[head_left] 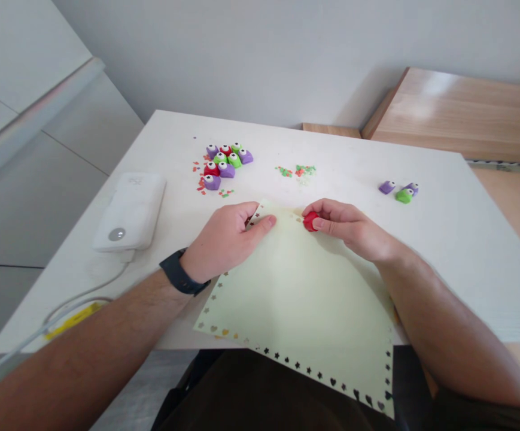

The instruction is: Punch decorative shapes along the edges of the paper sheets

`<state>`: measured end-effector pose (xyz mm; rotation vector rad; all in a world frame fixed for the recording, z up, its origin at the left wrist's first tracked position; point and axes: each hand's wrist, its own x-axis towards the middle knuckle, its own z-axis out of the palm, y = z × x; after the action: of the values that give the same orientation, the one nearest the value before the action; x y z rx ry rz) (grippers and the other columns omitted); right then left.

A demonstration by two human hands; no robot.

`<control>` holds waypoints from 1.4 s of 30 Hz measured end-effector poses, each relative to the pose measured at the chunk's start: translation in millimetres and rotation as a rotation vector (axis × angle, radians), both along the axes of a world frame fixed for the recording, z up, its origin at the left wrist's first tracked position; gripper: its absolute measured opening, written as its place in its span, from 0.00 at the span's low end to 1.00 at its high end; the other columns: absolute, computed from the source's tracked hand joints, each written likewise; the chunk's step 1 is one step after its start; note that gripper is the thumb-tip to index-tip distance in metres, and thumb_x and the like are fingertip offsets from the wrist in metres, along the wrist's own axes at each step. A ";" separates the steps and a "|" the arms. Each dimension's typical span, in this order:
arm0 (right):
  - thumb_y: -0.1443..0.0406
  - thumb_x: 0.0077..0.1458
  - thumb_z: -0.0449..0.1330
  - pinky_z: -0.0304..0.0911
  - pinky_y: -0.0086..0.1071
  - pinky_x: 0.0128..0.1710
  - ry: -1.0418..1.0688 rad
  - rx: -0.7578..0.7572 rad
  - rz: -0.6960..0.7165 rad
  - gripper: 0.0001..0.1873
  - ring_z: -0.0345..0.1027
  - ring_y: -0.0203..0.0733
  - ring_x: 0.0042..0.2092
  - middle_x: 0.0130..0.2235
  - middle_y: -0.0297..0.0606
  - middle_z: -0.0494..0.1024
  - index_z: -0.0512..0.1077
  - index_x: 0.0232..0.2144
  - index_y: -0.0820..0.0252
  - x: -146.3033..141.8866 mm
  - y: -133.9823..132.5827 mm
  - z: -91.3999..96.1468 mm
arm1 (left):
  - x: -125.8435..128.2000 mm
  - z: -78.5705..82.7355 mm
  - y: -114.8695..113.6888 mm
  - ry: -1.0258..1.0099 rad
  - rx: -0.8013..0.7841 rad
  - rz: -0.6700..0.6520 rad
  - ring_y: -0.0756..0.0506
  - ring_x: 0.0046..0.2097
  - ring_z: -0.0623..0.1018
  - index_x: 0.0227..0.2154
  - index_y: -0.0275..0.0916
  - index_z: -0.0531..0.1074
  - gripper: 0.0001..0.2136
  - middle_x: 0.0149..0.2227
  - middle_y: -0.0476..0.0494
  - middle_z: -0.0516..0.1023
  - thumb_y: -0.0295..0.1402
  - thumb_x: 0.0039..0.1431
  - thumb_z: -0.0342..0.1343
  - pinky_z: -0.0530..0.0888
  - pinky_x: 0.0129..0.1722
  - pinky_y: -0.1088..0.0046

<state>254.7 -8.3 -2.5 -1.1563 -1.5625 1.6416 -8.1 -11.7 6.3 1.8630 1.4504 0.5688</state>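
Head view: your left hand (226, 239) holds the pale green paper sheet (295, 299) at its far corner, grip closed with the thumb on top, steadying the sheet. Your right hand (349, 228) has its grip closed around the red paper punch (310, 221), held at the sheet's far edge. Spare punches (226, 164) stand far left on the table (353, 158).
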 end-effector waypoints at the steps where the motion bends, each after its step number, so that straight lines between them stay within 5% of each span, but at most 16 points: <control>1: 0.57 0.61 0.66 0.60 0.37 0.46 -0.004 -0.002 -0.002 0.12 0.67 0.43 0.43 0.40 0.37 0.76 0.75 0.43 0.59 -0.3 -0.2 0.6 | 0.0 0.0 0.0 -0.002 0.000 0.001 0.49 0.25 0.63 0.26 0.40 0.70 0.14 0.21 0.53 0.64 0.42 0.64 0.56 0.56 0.24 0.72; 42: 0.57 0.65 0.64 0.64 0.38 0.43 -0.178 0.113 0.107 0.14 0.67 0.43 0.41 0.41 0.38 0.75 0.74 0.50 0.57 1.4 -5.7 6.9 | 0.1 3.4 -1.2 -0.014 -0.031 -0.029 0.49 0.25 0.63 0.26 0.40 0.69 0.14 0.21 0.52 0.64 0.43 0.63 0.56 0.55 0.24 0.72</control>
<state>256.1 -14.0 4.4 -1.2036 -1.8334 1.5292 -8.0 -12.9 9.6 1.8494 1.4133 0.5414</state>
